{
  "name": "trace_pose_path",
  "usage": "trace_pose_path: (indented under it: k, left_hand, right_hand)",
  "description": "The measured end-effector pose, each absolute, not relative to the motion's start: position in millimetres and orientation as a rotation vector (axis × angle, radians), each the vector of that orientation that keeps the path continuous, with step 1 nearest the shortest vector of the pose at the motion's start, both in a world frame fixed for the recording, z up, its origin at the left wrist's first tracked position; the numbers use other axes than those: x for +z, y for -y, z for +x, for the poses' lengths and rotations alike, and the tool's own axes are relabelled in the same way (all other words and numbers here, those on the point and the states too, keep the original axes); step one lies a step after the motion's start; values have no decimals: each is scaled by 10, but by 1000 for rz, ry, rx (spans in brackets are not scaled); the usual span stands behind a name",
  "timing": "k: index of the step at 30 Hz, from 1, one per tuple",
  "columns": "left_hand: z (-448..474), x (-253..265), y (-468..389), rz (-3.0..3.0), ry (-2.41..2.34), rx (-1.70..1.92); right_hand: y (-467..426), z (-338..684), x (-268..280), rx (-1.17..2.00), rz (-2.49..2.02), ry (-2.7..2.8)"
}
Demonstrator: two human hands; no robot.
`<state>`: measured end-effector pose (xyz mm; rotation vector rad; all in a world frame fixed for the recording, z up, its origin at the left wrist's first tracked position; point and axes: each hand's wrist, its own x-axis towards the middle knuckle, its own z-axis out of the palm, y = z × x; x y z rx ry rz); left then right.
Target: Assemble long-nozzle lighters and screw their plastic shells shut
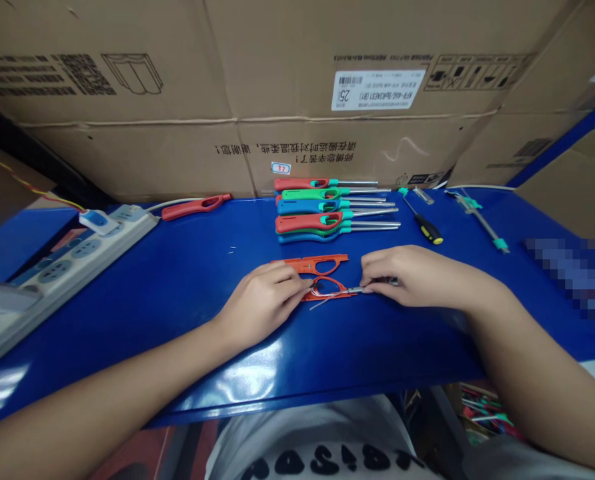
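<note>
My left hand point(267, 297) is closed in a pinch at the left end of an orange lighter handle half point(335, 295) on the table. A small dark part shows at its fingertips, too small to name. Thin wires point(330, 294) run across the shell from there to the right. My right hand point(407, 275) pinches a slim metal lighter tube point(356, 290) at the shell's right end. Just above lies a second orange handle half point(335, 259), its left end partly hidden behind my left hand.
Several assembled lighters point(310, 223) lie stacked behind my hands. A red handle point(195, 208) rests further left, near a white power strip point(85, 257). On the right are a black-and-yellow screwdriver point(427, 229) and a tube with green ends point(487, 227). Cardboard point(177, 80) walls the back.
</note>
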<state>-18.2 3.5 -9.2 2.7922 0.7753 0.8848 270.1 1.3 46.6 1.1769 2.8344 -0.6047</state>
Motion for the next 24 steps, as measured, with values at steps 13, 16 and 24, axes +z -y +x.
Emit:
trace_pose_path:
  k: [13,16,24]
  left_hand:
    - [-197,-52,-37,2716,-845,805]
    - [-223,-25,-40,2642,-906,771]
    - [-284,51,12,2601,-957,662]
  right_hand:
    - [65,2461,485,-232,1240,-2714]
    - [9,2431,497,-357,1249,-2727]
    - [-241,2415,513,-729,1276,-2711]
